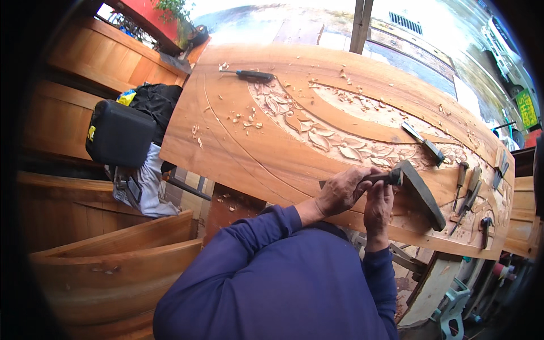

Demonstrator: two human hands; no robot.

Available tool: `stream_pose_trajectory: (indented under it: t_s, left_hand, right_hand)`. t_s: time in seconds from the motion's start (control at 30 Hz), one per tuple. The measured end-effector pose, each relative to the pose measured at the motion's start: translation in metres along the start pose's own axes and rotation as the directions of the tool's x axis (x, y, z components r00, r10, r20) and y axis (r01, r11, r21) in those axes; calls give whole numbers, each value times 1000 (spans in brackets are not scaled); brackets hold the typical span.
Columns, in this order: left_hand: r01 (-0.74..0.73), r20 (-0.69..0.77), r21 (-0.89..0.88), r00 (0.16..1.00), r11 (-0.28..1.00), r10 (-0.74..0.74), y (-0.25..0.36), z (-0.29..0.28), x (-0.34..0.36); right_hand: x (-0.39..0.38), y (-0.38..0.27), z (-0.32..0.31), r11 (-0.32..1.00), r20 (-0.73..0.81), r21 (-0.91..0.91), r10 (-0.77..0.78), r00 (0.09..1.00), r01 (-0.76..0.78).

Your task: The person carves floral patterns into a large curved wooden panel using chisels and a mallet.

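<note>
Both my hands are at a dark-handled tool over the near part of a carved wooden panel. My left hand is closed on it. My right hand is raised just beneath the handle's end with its fingers curled against it. A long dark block, perhaps a mallet head or stone, lies slanted right beside my right hand; whether it joins the handle is unclear. A flat chisel and several gouges lie to the right. A blue-and-black tool lies at the back left among shavings.
A black case with cloths sits left, by stacked wooden panels. A post stands beyond the work. A parked vehicle is at far right. A plastic stool and clutter are below right.
</note>
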State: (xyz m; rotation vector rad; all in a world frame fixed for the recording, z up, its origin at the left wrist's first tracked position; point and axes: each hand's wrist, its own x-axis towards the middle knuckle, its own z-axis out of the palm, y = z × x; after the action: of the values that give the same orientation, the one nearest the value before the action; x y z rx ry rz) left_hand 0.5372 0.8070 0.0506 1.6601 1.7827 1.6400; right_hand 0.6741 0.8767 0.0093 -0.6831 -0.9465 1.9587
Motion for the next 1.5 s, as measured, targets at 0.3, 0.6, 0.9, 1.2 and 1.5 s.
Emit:
stream_pose_trajectory:
  t_s: [0.3, 0.6, 0.9, 1.2, 1.5]
  left_hand:
    - [392, -349, -103, 847, 914, -402, -89, -80, 15]
    - [429, -450, -55, 796, 902, -406, -154, -142, 40]
    - [141, -405, -429, 853, 892, -329, -213, -113, 148]
    - [185, -60, -787, 926, 589, -372, -225, -81, 175]
    - [134, -227, -591, 919, 795, -323, -231, -78, 175]
  right_hand:
    - [104, -17, 71, 997, 48, 12, -71, 996, 71]
    - [233, 71, 159, 978, 188, -111, -155, 970, 178]
    - [232, 99, 168, 950, 87, -199, -226, 970, 239]
    - [251, 131, 172, 929, 53, -63, -361, 931, 364]
    - [245, 129, 169, 899, 162, -193, -366, 917, 393]
